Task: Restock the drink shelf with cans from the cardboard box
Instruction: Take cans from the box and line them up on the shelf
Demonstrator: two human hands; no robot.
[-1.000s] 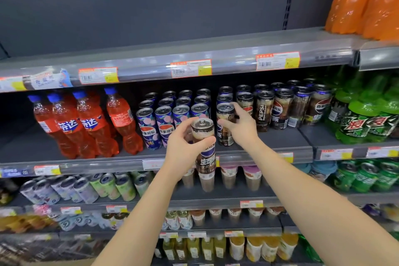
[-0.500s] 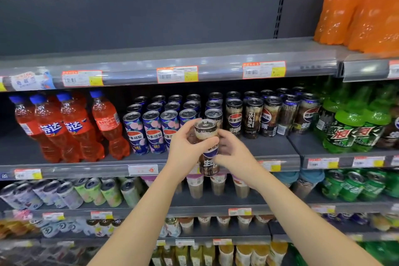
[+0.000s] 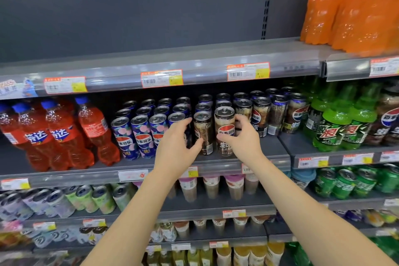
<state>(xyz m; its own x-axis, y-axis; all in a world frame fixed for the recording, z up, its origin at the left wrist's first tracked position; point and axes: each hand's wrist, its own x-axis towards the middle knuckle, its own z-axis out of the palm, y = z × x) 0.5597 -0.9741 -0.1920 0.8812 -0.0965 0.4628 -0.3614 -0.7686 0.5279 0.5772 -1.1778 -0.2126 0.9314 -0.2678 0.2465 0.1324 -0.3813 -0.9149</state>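
Observation:
Two tall brown Pepsi cans stand side by side at the front of the drink shelf (image 3: 216, 163). My left hand (image 3: 174, 149) curls round the darker left can (image 3: 203, 130), thumb on its front and fingers behind its left side. My right hand (image 3: 243, 139) holds the right can (image 3: 224, 124), the one with the red-and-blue logo facing me; its thumb lies across the label and its fingers reach behind the can's right side. Both cans are upright with their bases on the shelf. The cardboard box is out of view.
Blue peach Pepsi cans (image 3: 138, 134) fill the rows to the left, more brown cans (image 3: 261, 114) the rows to the right. Red Fanta bottles (image 3: 64, 134) stand far left, green bottles (image 3: 332, 127) far right. The shelf above (image 3: 194, 58) is bare except for orange bottles (image 3: 354, 6).
The can my left hand held in the air before the shelf now stands at the shelf's front. My right hand moved from the row to the neighbouring can. The view came closer.

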